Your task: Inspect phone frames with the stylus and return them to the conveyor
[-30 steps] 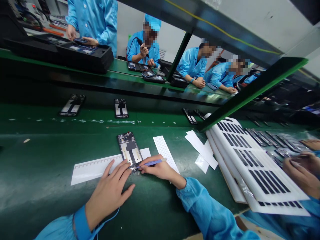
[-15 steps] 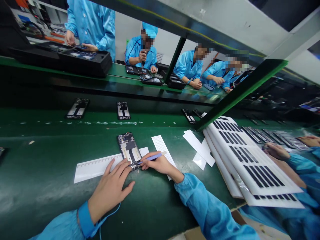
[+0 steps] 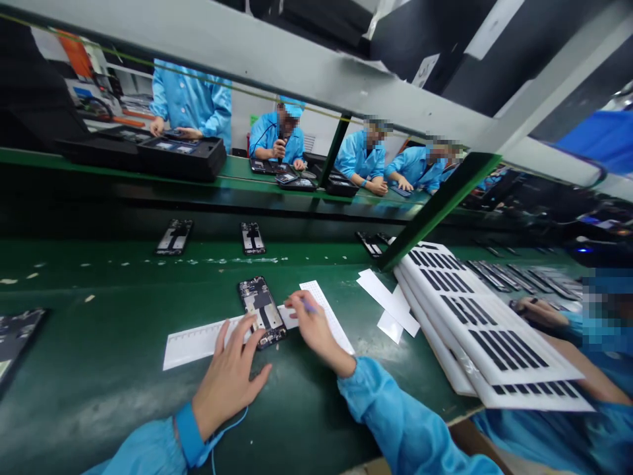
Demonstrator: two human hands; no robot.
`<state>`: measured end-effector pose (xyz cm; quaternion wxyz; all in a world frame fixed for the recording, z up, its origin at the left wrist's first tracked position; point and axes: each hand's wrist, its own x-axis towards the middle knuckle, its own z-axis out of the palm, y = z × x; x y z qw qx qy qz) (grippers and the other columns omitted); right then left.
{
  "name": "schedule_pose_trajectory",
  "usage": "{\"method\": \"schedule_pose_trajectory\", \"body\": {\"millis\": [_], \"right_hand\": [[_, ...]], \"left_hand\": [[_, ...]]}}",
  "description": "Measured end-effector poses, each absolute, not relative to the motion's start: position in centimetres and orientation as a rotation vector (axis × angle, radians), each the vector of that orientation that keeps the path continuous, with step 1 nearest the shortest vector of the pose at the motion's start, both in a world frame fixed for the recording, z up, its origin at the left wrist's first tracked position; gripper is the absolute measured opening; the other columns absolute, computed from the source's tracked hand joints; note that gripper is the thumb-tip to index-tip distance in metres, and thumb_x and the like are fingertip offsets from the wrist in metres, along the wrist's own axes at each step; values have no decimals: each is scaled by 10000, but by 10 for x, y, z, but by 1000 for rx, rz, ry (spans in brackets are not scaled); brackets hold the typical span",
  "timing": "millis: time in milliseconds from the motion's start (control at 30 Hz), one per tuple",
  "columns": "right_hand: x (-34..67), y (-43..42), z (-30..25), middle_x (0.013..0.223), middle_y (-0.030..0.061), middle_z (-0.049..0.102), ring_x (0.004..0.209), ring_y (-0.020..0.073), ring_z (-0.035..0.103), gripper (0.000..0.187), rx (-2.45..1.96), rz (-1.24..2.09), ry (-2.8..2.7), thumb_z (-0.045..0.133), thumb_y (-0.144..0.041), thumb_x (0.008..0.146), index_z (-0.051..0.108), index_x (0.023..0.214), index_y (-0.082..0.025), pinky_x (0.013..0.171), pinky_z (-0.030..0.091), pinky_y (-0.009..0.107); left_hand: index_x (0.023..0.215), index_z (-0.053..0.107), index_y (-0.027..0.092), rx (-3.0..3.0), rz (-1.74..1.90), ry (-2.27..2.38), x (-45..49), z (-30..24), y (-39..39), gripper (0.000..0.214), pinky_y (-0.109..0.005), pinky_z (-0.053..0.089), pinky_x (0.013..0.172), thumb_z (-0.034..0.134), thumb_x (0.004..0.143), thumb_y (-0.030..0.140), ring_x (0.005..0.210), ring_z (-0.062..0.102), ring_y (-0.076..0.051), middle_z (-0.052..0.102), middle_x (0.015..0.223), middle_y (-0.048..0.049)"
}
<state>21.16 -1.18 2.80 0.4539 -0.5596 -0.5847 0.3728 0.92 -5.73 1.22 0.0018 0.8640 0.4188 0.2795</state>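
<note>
An opened phone lies on the green bench, its inner boards and pale metal plate showing. Beneath it runs a white strip with tick-like marks along one edge. My left hand is open, fingers spread, the fingertips over the strip and at the phone's lower left edge. To the right of the phone, my right hand is closed around a slim purple tool, perhaps tweezers, whose tip is hidden and blurred. Close by that hand lies a white sheet of small printed marks.
White papers lie to the right, beside stacked white sheets with black strips. More opened phones stand along the back; another phone is at the left edge. A green post slants overhead. Co-workers sit opposite; another person is at right.
My right hand has lifted the purple tool off the phone's lower end and moved up and right. My left hand stays by the phone. The view has shifted, and another phone shows more at left.
</note>
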Motion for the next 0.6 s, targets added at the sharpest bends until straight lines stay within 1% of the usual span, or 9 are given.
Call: {"method": "schedule_pose_trajectory", "body": {"millis": [67, 133, 200, 233, 367, 433, 467, 533, 600], "right_hand": [[190, -14, 30, 1035, 131, 648, 995, 284, 626, 364, -1468, 608, -1762, 609, -432, 854, 528, 1091, -168, 856, 513, 429], [169, -14, 30, 1060, 161, 631, 1039, 319, 590, 400, -1517, 399, -2049, 705, -294, 755, 519, 1076, -145, 896, 480, 445], [156, -12, 30, 1051, 167, 631, 1037, 318, 589, 385, -1530, 332, -2178, 686, -202, 736, 506, 1070, -135, 891, 473, 426], [153, -9, 30, 1048, 160, 634, 1026, 311, 597, 388, -1534, 329, -2188, 672, -186, 738, 495, 1080, -137, 881, 472, 416], [164, 18, 36, 1053, 105, 641, 966, 289, 631, 492, -1592, 313, -2059, 710, -226, 681, 460, 1103, -181, 847, 464, 389], [180, 47, 45, 1050, 98, 646, 931, 281, 642, 527, -1697, 250, -1947, 716, -238, 667, 450, 1119, -185, 829, 460, 368], [189, 65, 51, 1047, 104, 649, 928, 281, 644, 530, -1775, 211, -1893, 712, -246, 678, 447, 1133, -178, 826, 456, 361], [211, 104, 64, 1065, 140, 653, 988, 298, 638, 505, -1980, 130, -1782, 687, -262, 739, 440, 1166, -152, 852, 436, 359], [230, 139, 75, 1088, 173, 656, 1022, 302, 637, 452, -2121, 160, -1743, 664, -266, 805, 438, 1172, -129, 863, 426, 350]], "left_hand": [[1172, 475, 187, 2664, 1095, 1293, 10, 16, -62, 336, -594, 270, 1122, 548, 844, 207, 1321, 406, -314, 470, 1309, -157], [1115, 462, 193, 2628, 1246, 1219, 10, 18, -67, 299, -594, 290, 1116, 531, 829, 139, 1283, 431, -295, 478, 1220, -141], [1088, 457, 200, 2617, 1288, 1170, 10, 18, -70, 289, -594, 312, 1106, 530, 819, 125, 1235, 461, -284, 476, 1172, -127], [1085, 458, 203, 2619, 1277, 1166, 10, 18, -70, 289, -598, 315, 1101, 531, 816, 129, 1223, 466, -285, 475, 1170, -126], [1092, 478, 202, 2628, 1187, 1218, 10, 15, -68, 289, -594, 320, 1091, 534, 813, 156, 1221, 457, -298, 479, 1197, -133], [1071, 501, 201, 2636, 1138, 1234, 11, 13, -66, 268, -581, 328, 1089, 540, 808, 166, 1222, 459, -300, 490, 1202, -130], [1063, 511, 202, 2642, 1113, 1239, 11, 12, -65, 260, -579, 329, 1089, 541, 807, 172, 1219, 462, -300, 497, 1204, -127], [1069, 521, 203, 2649, 1061, 1250, 11, 10, -64, 262, -579, 324, 1094, 537, 809, 179, 1222, 460, -300, 503, 1212, -124], [1090, 521, 204, 2657, 1020, 1254, 11, 8, -64, 284, -577, 326, 1096, 536, 808, 180, 1234, 449, -302, 502, 1224, -123]]}}
